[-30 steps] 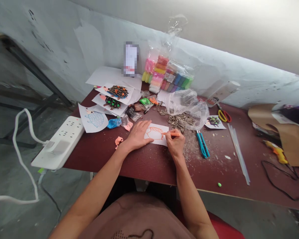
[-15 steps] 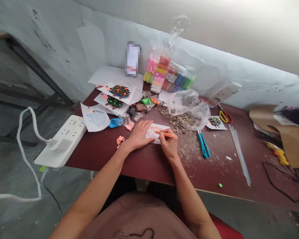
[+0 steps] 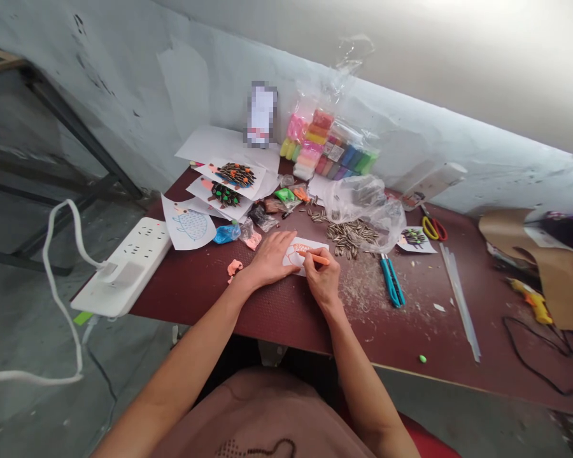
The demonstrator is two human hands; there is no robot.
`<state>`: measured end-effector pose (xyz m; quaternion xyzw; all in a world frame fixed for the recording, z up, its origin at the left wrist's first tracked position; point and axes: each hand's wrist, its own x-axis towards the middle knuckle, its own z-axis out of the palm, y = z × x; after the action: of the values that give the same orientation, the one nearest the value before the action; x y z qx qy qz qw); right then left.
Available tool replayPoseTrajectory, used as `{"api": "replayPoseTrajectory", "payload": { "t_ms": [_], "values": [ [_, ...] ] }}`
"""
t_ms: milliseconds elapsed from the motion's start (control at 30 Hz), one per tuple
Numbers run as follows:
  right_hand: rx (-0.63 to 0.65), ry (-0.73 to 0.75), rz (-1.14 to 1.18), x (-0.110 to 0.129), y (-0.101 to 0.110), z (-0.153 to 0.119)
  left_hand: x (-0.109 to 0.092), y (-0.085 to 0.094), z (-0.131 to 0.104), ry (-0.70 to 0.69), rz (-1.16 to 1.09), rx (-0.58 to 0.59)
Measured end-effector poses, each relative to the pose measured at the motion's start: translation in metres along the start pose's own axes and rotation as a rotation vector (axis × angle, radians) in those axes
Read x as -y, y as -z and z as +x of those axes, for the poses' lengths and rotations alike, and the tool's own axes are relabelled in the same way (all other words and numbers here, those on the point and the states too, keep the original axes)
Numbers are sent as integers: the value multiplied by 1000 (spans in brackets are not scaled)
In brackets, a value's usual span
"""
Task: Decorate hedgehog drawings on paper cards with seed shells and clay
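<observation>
A small white paper (image 3: 319,245) with an orange hedgehog-like outline lies on the dark red table. My right hand (image 3: 323,275) pinches an orange pen (image 3: 318,258), its tip on the drawing. My left hand (image 3: 272,259) lies flat, fingers extended, over the paper's left edge. Beside my left wrist is a lump of peach clay (image 3: 233,268). Sunflower seeds (image 3: 351,236) are piled behind and right of the paper, next to a clear plastic bag (image 3: 384,213). Bags of blue clay (image 3: 226,234) and pink clay (image 3: 253,238) lie behind my left hand.
Hedgehog pictures (image 3: 236,176) and a blue hedgehog drawing (image 3: 191,224) lie at back left, near a power strip (image 3: 124,270). Packs of coloured clay (image 3: 348,156) stand by the wall. Rightward are teal-handled pliers (image 3: 392,280), scissors (image 3: 432,228), glue sticks (image 3: 461,302) and a yellow glue gun (image 3: 532,300).
The camera view has shifted slightly. My right hand and the pen have moved very little over the drawing, and my left hand remains on the paper.
</observation>
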<state>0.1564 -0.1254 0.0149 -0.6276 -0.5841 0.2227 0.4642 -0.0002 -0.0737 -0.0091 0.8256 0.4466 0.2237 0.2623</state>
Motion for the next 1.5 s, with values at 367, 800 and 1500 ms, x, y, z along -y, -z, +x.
{"api": "replayPoseTrajectory", "payload": {
  "t_ms": [367, 800, 1500],
  "values": [
    [2, 8, -57, -2, 0, 0, 1, -1, 0, -13, -1, -16],
    [-33, -22, 17, 0, 1, -3, 0, 1, 0, 1, 5, 0],
    [37, 14, -20, 0, -2, -5, 0, 1, 0, -15, 3, -8]
  ]
}}
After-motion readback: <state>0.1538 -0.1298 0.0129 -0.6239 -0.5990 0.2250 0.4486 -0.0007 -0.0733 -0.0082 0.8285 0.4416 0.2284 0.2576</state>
